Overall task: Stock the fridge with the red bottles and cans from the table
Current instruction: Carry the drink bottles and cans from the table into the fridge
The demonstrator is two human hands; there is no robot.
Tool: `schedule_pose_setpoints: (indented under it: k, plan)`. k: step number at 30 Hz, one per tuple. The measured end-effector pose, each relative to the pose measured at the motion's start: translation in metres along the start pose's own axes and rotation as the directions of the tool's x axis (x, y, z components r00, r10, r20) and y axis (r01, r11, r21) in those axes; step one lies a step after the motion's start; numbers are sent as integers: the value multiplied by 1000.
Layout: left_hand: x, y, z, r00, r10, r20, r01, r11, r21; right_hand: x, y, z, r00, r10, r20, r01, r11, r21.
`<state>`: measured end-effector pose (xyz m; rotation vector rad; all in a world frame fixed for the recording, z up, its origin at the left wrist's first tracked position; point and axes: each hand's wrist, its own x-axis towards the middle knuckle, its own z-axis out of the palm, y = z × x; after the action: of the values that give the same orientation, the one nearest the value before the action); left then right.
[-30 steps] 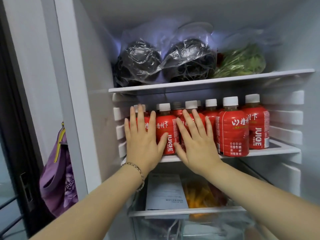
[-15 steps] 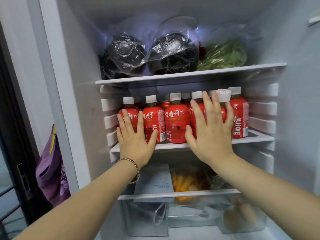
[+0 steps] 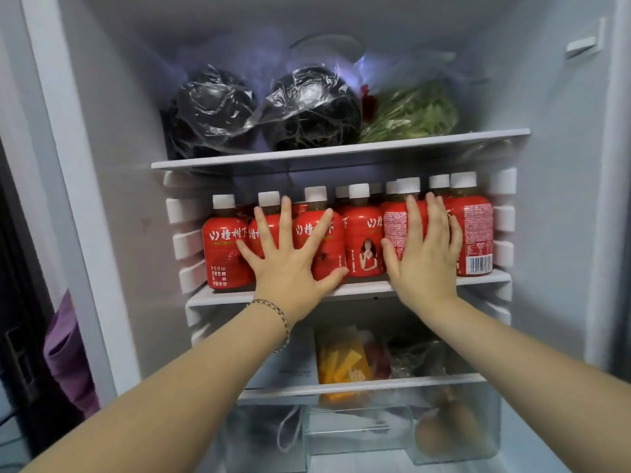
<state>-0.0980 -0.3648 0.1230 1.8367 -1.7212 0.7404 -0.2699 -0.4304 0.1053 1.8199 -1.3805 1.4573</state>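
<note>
Presently red white-capped plastic bottles [image 3: 363, 240] stand on the white fridge shelf [image 3: 368, 287]; left grip [image 3: 290, 268] and right grip [image 3: 423, 264] press them flat-fingered, holding nothing; likely heavy, smooth, stiff; grasp round the body.

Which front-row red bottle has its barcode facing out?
The rightmost bottle, beside the right hand. Its white barcode shows low on the label; the others show lettering, fine print or a figure.

Bottles [image 3: 362, 240] in rows across middle shelf [image 3: 368, 287], wall to wall. Left hand [image 3: 290, 268] flat on front bottles left of centre; right hand [image 3: 423, 261] toward right end. Upper shelf [image 3: 341, 151]: two bagged bundles [image 3: 314, 107] left, greens [image 3: 413, 114] right end.
</note>
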Motion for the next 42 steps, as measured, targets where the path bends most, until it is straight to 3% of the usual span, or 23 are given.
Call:
schedule_pose_setpoints:
  k: [7,11,17,19,21,23,24,26,28,31,38,42]
  plan:
    - [-6,13,9,999,-44,3,44,999,-24,-6,25,-14,987,-155,29,156,987,-30]
    - [-7,18,7,999,-37,31,36,998,46,-7,30,-19,987,8,161,19,986,-168]
    - [-7,18,0,996,-5,94,1,999,41,-2,16,-45,914,100,393,2,968,-250]
    - [-13,19,-5,997,48,56,-47,999,-22,-8,9,-62,920,113,376,-28,974,-225]
    - [-22,22,-11,983,179,-45,-182,979,-89,-19,3,-81,910,115,399,-35,978,-204]
    - [-36,29,-16,921,355,-162,-372,924,-87,-36,-2,-100,828,129,545,-62,988,-139]
    - [-43,35,-20,888,419,-188,-439,895,-79,-46,-6,-113,740,143,657,-83,989,-122]
    - [-61,50,-31,875,483,-36,-484,865,-134,-67,-13,-139,531,183,827,-96,983,-155]
    - [-86,69,-44,807,552,211,-492,825,-277,-96,-16,-170,396,272,877,-144,962,-233]
    - [-122,101,-59,646,651,399,-457,748,-481,-132,-16,-224,395,406,824,-214,913,-347]
    - [-235,216,-130,349,904,247,-599,418,-683,-227,-3,-391,443,686,577,-321,722,-612]
    - [-315,288,-179,218,969,119,-640,234,-732,-288,2,-499,337,849,407,-450,525,-722]
